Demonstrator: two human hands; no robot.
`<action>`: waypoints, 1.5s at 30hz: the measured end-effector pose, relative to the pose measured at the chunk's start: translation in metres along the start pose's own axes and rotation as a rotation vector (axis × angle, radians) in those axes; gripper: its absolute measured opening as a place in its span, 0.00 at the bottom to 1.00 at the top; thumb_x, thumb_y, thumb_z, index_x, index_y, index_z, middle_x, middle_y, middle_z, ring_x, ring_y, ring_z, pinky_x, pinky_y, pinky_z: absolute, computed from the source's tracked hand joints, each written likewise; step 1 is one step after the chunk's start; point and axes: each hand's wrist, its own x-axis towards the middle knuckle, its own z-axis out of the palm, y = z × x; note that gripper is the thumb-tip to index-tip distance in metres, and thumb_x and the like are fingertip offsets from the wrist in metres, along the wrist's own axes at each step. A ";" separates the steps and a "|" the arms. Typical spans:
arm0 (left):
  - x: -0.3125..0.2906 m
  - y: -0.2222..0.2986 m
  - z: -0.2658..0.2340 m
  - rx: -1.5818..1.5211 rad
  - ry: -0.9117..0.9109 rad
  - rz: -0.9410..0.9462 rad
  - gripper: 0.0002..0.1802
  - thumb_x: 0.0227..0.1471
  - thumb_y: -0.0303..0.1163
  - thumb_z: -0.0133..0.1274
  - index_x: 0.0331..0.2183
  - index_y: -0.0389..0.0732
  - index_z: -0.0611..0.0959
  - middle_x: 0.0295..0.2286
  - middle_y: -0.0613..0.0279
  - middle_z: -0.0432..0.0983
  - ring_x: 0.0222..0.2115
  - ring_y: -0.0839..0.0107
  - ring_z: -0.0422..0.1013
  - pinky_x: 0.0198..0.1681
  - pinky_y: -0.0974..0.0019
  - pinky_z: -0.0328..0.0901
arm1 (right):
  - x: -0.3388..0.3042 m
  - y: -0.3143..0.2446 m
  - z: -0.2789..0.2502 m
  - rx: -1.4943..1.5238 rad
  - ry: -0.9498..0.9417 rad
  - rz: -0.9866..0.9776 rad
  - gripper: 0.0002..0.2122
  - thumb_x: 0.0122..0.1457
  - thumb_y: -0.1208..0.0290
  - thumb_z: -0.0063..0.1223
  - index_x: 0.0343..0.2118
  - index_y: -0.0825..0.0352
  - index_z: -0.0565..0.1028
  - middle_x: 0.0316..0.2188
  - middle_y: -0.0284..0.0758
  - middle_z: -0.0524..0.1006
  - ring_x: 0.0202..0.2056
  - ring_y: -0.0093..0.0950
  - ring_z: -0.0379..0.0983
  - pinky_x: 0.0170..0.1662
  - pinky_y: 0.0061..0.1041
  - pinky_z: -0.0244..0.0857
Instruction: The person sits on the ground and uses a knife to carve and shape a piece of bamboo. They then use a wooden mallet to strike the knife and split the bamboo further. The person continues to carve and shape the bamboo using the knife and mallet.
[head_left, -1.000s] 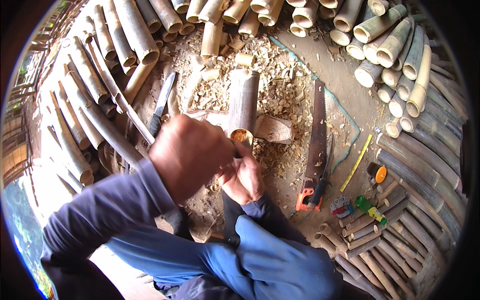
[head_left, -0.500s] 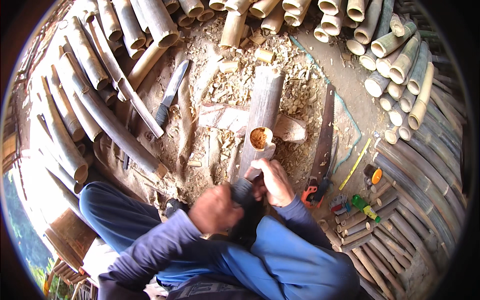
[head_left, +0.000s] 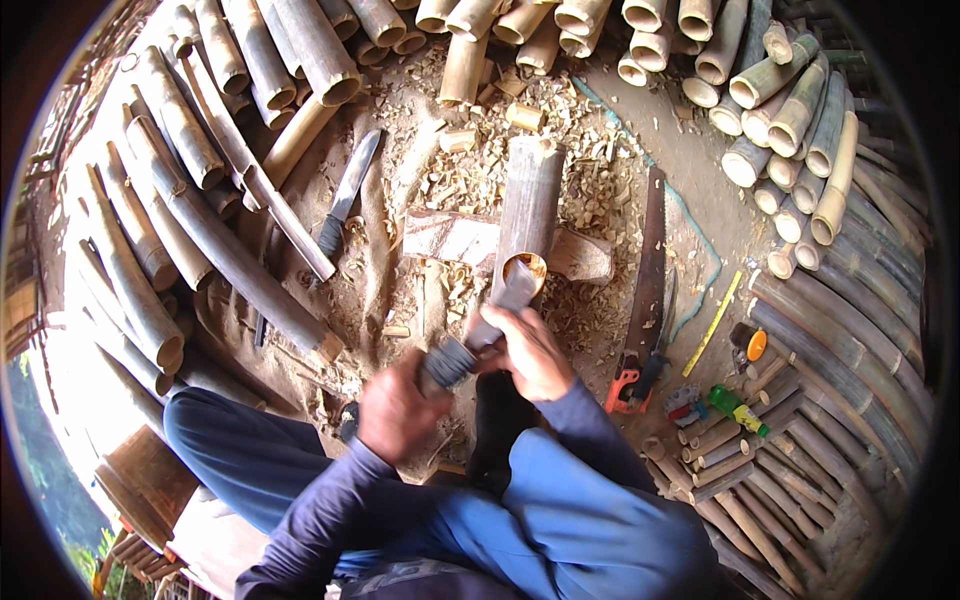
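A knife with a broad grey blade (head_left: 514, 291) and a dark wrapped handle (head_left: 447, 365) is held in both of my hands. My left hand (head_left: 393, 408), slightly blurred, is closed round the handle. Further along, my right hand (head_left: 532, 356) grips the blade, thumb on top. The blade's end lies over the cut opening of a bamboo tube (head_left: 530, 195), partly hiding it; whether it touches the wall I cannot tell. The tube points away from me and rests across a wooden block (head_left: 450, 238).
Wood shavings (head_left: 590, 200) cover the ground round the block. Another knife (head_left: 350, 190) lies to the left, a saw (head_left: 645, 270) to the right. Bamboo poles (head_left: 225, 245) line the left, with cut tubes (head_left: 745, 160) stacked at far right. A green bottle (head_left: 733, 407) lies near a yellow tape strip (head_left: 712, 323).
Both hands have shifted with the knife, the handle moving left and slightly away from me. The blade now reaches over the tube's opening, where shavings showed before.
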 end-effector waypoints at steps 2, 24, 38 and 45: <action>0.036 0.001 -0.029 0.344 0.243 0.215 0.05 0.45 0.31 0.56 0.26 0.40 0.79 0.17 0.49 0.75 0.20 0.49 0.76 0.26 0.49 0.71 | 0.019 0.008 0.009 0.146 -0.157 -0.114 0.15 0.67 0.57 0.50 0.43 0.65 0.75 0.35 0.36 0.79 0.36 0.32 0.79 0.38 0.38 0.77; 0.052 0.157 0.079 0.541 -0.204 1.181 0.43 0.40 0.30 0.62 0.60 0.48 0.67 0.54 0.51 0.65 0.54 0.57 0.64 0.57 0.58 0.63 | -0.019 -0.043 -0.113 -0.853 -0.144 -0.363 0.06 0.60 0.68 0.48 0.35 0.64 0.72 0.32 0.34 0.75 0.35 0.30 0.73 0.41 0.36 0.69; 0.127 0.139 0.084 -0.418 0.624 0.667 0.59 0.42 0.35 0.72 0.65 0.31 0.52 0.59 0.40 0.56 0.61 0.49 0.57 0.65 0.51 0.55 | 0.043 -0.174 0.003 -2.437 -0.172 -1.154 0.09 0.53 0.64 0.53 0.19 0.57 0.78 0.23 0.31 0.80 0.32 0.30 0.77 0.42 0.30 0.67; 0.106 0.166 0.076 -0.027 -0.191 0.522 0.51 0.34 0.23 0.62 0.62 0.37 0.61 0.48 0.36 0.64 0.50 0.38 0.68 0.52 0.49 0.70 | 0.051 -0.152 -0.106 -1.764 -0.609 -0.267 0.16 0.57 0.67 0.56 0.47 0.64 0.72 0.45 0.39 0.75 0.48 0.33 0.71 0.55 0.32 0.67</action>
